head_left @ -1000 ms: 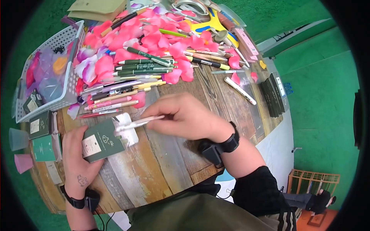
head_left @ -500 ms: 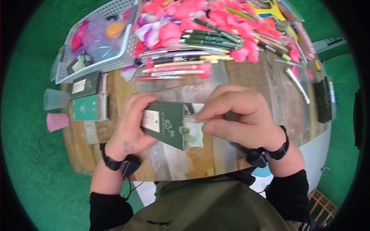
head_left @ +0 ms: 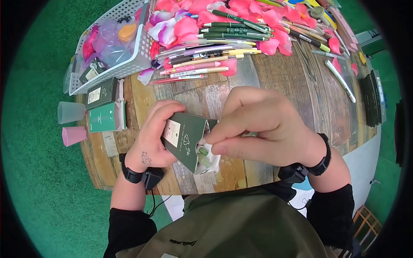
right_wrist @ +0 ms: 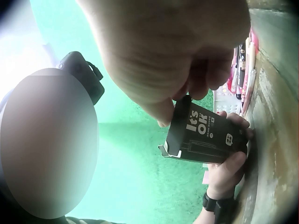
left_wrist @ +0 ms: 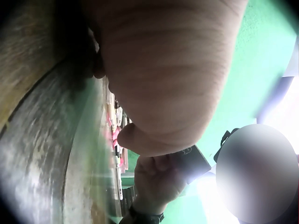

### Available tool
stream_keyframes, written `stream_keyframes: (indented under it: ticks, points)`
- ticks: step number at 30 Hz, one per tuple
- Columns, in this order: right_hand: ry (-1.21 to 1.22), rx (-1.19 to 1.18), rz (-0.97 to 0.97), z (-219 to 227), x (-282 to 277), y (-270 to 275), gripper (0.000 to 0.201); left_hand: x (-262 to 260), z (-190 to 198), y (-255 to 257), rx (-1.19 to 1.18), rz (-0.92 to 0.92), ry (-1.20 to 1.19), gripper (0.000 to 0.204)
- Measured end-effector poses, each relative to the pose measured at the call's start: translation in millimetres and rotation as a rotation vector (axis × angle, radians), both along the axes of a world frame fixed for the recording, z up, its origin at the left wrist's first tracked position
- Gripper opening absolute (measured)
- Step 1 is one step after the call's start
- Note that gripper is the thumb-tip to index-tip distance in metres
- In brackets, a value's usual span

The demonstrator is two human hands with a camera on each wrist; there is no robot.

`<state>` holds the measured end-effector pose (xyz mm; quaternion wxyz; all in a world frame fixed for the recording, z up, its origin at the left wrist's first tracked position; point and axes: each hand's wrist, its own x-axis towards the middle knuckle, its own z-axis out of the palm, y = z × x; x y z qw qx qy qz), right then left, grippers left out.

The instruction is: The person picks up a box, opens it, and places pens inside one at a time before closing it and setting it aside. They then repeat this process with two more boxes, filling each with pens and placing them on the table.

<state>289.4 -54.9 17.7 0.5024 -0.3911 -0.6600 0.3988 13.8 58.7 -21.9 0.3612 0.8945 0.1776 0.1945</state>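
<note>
A dark green box (head_left: 184, 139) with a cream label is gripped by the left hand (head_left: 155, 135), its open end toward the right hand (head_left: 262, 127). Light green and white items (head_left: 204, 160) show inside that opening. The right thumb and index finger pinch at the opening's upper edge; whatever lies between the fingertips is mostly hidden. In the right wrist view the box (right_wrist: 205, 133) shows white lettering, and the left hand (right_wrist: 226, 177) wraps its far end. The left wrist view shows the box (left_wrist: 190, 163) beside the right hand (left_wrist: 156, 184).
Pens (head_left: 234, 36) lie in rows beyond the hands, among pink petals (head_left: 186, 26). A white basket (head_left: 142, 47) stands at the back left, with two green boxes (head_left: 102, 117) and two cups (head_left: 74, 135) near it. A white marker (head_left: 340, 81) and dark boxes (head_left: 371, 101) are at right.
The right hand has brought a thin white item to the box opening, where it is now largely out of sight. The left hand still grips the box, now tilted differently. The head view has shifted.
</note>
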Motion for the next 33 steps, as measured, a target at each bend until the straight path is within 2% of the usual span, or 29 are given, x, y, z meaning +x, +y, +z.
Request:
stream_keyframes:
  ticks: [3,6,9,12,16,19,22,25,28,31,33]
  points:
    - [-0.01,0.004,0.004,-0.6,3.9,4.9,0.02,3.3,4.1,-2.2,-0.009,-0.011,0.003,0.078]
    - [0.107,-0.397,-0.038,10.0,-1.5,-2.5,0.04,7.4,6.2,-4.0,0.011,0.0,0.011,0.076]
    - [0.155,-0.238,-0.052,-5.9,-1.6,-0.3,0.049,6.6,4.7,-4.5,0.052,0.04,0.005,0.08]
    - [0.075,-0.124,-0.012,-0.9,3.4,1.6,0.068,7.2,6.8,-7.4,0.067,0.113,-0.012,0.078]
    - [-0.043,-0.134,0.047,5.6,0.0,-1.5,0.092,5.5,5.9,-7.9,0.098,0.178,-0.003,0.077]
    - [-0.125,-0.159,0.007,6.9,-4.7,-3.7,0.1,7.4,7.0,-9.0,0.145,0.197,-0.009,0.084]
    - [-0.167,-0.164,-0.005,7.3,-6.6,-2.6,0.1,12.6,15.0,-19.1,0.123,0.186,-0.031,0.095]
    - [-0.135,-0.259,0.113,5.1,-5.1,-1.8,0.098,17.6,17.7,-27.2,0.082,0.18,-0.063,0.104]
    - [0.1,-0.294,0.095,2.8,-6.6,-6.1,0.084,18.4,18.3,-25.4,0.115,0.232,-0.031,0.103]
    - [0.433,-0.447,0.121,-4.8,-7.0,-6.0,0.069,19.2,19.4,-23.5,0.19,0.303,-0.024,0.098]
    - [0.379,-0.452,0.101,-4.8,-6.9,-2.8,0.063,20.6,23.9,-24.8,0.248,0.338,-0.035,0.094]
